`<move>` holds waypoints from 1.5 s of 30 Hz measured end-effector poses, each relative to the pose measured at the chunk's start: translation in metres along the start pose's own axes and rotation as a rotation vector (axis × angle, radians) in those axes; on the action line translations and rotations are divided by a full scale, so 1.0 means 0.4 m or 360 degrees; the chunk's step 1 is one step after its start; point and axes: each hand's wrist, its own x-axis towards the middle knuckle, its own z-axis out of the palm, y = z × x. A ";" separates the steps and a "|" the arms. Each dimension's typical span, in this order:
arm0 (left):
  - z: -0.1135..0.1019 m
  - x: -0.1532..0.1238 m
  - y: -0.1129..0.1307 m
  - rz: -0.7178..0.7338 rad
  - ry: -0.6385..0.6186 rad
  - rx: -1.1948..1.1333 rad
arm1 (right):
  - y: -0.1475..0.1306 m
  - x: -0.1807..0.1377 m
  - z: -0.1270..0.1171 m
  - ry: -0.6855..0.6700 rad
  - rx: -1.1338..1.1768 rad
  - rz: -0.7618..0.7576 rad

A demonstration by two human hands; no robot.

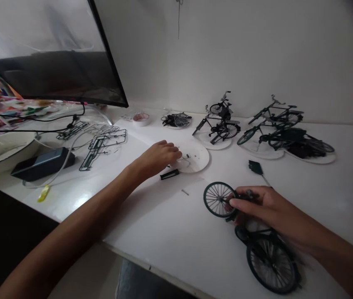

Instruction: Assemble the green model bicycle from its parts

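Observation:
My right hand (257, 207) is closed over the front of a dark model bicycle (266, 253) lying on the white table, next to its front wheel (217, 199). My left hand (159, 157) reaches to the edge of a white plate (199, 160) holding several tiny parts, fingers curled in a pinch over them. What the fingers hold is too small to make out. A small black bar (169, 175) and a tiny screw (185, 192) lie just in front of the plate.
Several finished model bicycles (284, 128) stand on white plates along the wall. Green plastic part frames (103, 145), a black adapter (42, 164) with cables, a monitor (51, 54) and a tape roll (141, 118) fill the left. A small screwdriver (257, 169) lies mid-right.

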 end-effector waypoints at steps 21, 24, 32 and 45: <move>-0.005 -0.002 -0.006 0.0067 0.0162 -0.0073 | -0.007 -0.001 -0.006 -0.0164 -0.0039 -0.0082; 0.014 0.009 0.005 0.0075 0.0148 -0.0024 | -0.007 0.000 -0.006 -0.0173 -0.0020 -0.0072; 0.048 0.022 0.015 0.0003 0.0159 -0.0097 | -0.007 0.001 -0.006 -0.0143 -0.0029 -0.0054; -0.007 0.026 0.096 -0.0535 0.0437 -0.1766 | 0.001 0.011 -0.002 0.0094 0.0175 -0.0132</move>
